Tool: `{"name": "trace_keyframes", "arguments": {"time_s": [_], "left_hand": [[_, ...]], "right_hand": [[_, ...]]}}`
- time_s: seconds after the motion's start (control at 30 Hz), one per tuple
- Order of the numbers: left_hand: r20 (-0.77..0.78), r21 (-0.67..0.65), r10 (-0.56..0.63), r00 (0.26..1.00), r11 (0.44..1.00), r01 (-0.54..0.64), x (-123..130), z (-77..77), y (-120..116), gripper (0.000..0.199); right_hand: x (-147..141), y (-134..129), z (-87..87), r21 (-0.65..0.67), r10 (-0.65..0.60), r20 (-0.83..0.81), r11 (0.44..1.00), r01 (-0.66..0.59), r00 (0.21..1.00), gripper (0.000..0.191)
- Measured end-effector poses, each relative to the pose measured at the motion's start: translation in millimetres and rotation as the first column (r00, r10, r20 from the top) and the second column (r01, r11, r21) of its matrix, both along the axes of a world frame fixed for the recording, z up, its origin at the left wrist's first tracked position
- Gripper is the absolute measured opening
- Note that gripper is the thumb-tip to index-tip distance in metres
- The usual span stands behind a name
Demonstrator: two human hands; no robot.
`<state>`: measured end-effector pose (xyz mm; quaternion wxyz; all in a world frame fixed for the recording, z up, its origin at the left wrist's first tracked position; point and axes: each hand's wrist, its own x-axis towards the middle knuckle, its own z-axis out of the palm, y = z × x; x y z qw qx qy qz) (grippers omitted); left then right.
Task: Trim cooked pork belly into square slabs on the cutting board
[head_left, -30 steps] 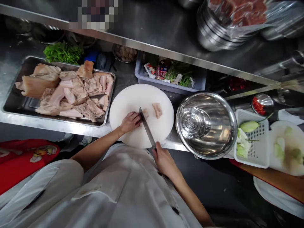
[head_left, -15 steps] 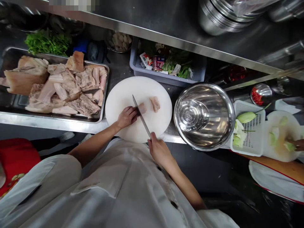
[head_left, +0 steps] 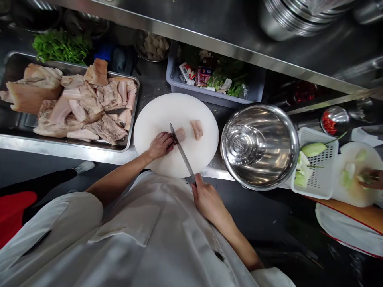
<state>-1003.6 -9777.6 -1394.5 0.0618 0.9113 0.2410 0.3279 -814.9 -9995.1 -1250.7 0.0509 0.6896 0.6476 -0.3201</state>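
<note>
On the round white cutting board (head_left: 152, 115), my left hand (head_left: 160, 145) has its fingers curled down over a piece of meat, mostly hidden beneath them. My right hand (head_left: 208, 199) grips the handle of a long knife (head_left: 184, 156). The blade slants up and left across the board, against the fingertips of my left hand. A small pale piece of meat (head_left: 180, 134) lies just right of the blade. Farther right on the board is another meat piece (head_left: 197, 130), with nothing touching it.
A metal tray (head_left: 133, 119) of meat chunks stands left, a large steel bowl (head_left: 295, 159) right. Behind are a grey bin (head_left: 215, 96) with greens and cans, and a metal shelf (head_left: 239, 46). At far right, another person's hand (head_left: 374, 178) works over a second board (head_left: 353, 195).
The view has shifted slightly. The knife handle and my right hand sit a little lower and to the right. At the left, the person in red has moved partly out of view.
</note>
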Motion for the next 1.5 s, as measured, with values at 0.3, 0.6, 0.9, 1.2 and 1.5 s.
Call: {"name": "trace_keyframes", "arguments": {"time_s": [0.3,0.6,0.9,1.2,1.5], "left_hand": [[-0.043,-0.010,0.014,0.999,1.000,-0.015,0.8,-1.8,0.2,0.019],[-0.035,-0.050,0.019,0.999,0.999,-0.021,1.9,-1.6,0.9,0.018],[0.006,-0.041,-0.002,1.000,0.999,0.002,-2.4,-5.7,-1.0,0.018],[0.071,0.056,0.020,0.997,0.998,-0.024,-4.4,-6.6,0.7,0.012],[0.083,0.081,-0.006,0.997,0.997,-0.001,-6.8,-6.1,6.2,0.009]], "right_hand": [[-4.7,8.2,-12.0,-0.007,-0.010,-0.021,1.000,0.009,1.000,0.023],[-7.6,30.0,-23.6,0.026,-0.018,-0.038,0.999,0.019,0.999,0.028],[-27.2,79.8,-51.5,0.112,-0.040,-0.018,0.993,0.042,0.999,0.031],[-2.0,-14.6,2.6,-0.057,-0.028,-0.032,0.998,0.027,0.999,0.024],[-3.6,5.6,-7.1,-0.049,-0.028,-0.095,0.999,0.024,0.995,0.025]]}}
